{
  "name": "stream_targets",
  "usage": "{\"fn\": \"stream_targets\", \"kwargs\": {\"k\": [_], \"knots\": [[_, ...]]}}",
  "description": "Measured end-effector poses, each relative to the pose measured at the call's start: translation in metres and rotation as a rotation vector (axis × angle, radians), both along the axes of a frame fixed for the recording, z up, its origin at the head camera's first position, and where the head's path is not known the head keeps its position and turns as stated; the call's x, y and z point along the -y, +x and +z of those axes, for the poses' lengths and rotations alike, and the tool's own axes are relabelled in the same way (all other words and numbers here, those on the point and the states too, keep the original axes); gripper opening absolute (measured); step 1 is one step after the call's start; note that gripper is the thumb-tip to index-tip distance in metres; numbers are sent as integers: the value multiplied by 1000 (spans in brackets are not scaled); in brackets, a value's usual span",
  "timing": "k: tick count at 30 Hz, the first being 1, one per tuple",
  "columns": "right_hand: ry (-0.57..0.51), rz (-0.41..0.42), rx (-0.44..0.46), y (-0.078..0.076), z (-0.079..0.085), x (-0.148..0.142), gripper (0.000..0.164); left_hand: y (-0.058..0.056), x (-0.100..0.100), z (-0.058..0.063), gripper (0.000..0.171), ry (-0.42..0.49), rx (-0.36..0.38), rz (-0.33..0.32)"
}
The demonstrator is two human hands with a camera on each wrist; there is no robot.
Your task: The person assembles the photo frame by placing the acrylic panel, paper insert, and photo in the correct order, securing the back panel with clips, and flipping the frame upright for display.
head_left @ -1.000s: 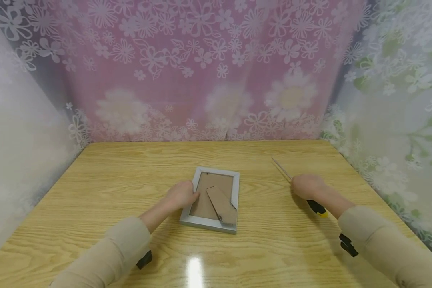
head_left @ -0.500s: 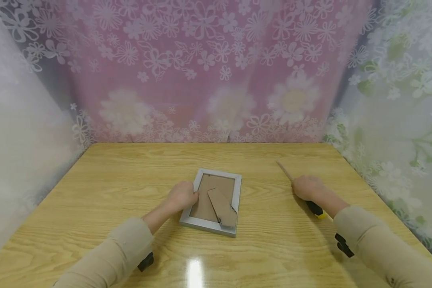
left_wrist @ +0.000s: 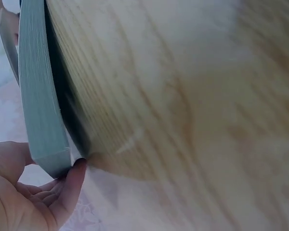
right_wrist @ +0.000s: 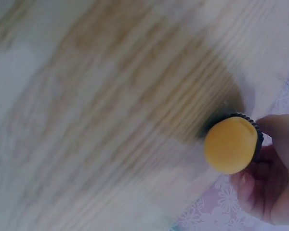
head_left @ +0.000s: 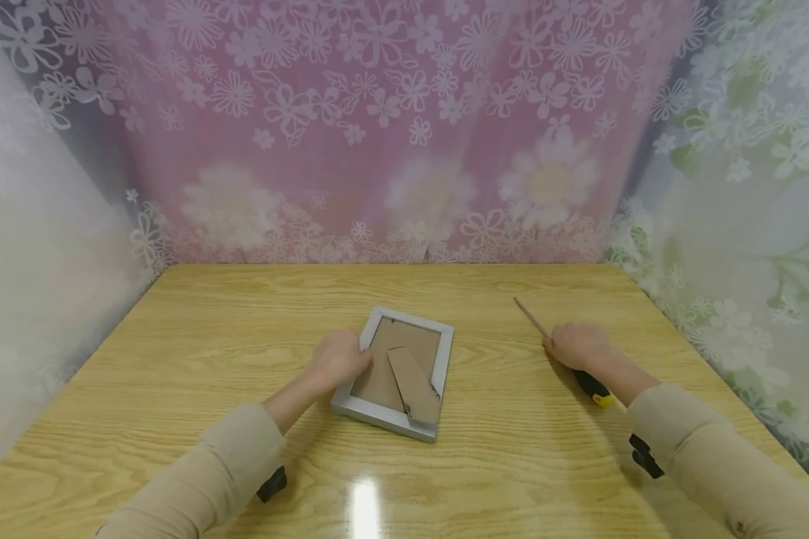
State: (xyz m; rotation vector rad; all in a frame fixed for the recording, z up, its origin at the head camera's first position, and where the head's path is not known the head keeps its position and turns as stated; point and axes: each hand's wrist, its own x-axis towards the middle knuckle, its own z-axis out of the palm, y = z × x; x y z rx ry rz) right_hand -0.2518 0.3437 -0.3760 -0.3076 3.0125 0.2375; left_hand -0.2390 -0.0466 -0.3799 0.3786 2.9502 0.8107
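Note:
My left hand (head_left: 340,358) grips the left edge of a silver picture frame (head_left: 384,418), thumb on top and fingers beneath. The frame lies back side up, showing its brown backing board (head_left: 414,335) and a slanted easel stand (head_left: 414,382). In the left wrist view the frame's side (left_wrist: 41,96) is tilted, with a dark gap between it and the wood. My right hand (head_left: 580,348) holds a screwdriver (head_left: 592,385) by its black handle with a yellow end; the thin shaft points away to the upper left. The yellow end (right_wrist: 230,145) faces the right wrist camera.
A wood-grain table (head_left: 243,314) spreads under both hands. Behind it hangs a pink flowered curtain (head_left: 350,172), with pale flowered cloth (head_left: 735,247) along the right side. Black wrist straps (head_left: 646,457) show under the beige sleeves (head_left: 708,457).
The picture frame has turned slightly and its left side has risen a little with my left hand. The right hand and screwdriver stay almost where they were.

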Motion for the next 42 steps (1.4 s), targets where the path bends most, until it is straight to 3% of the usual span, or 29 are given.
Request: {"fn": "stream_targets", "kwargs": {"k": [5,7,10,16,21,26,35,42], "knots": [[-53,-9,-150,0,8,6,32,-4,4,-3,18,120,49,47],[-85,-4,-165,2,14,13,31,-5,5,-3,22,166,87,61],[-131,42,-166,5,24,30,27,-6,6,1,32,223,147,74],[-250,173,-176,11,39,83,25,-5,7,4,34,299,249,77],[-380,209,-151,12,46,129,19,-4,8,6,45,340,288,86],[-475,248,-65,8,54,168,20,-1,9,9,46,336,289,86],[-438,263,56,-10,64,221,29,2,9,10,43,605,431,92],[-272,307,156,-21,70,248,33,5,10,14,55,749,499,101]]}}
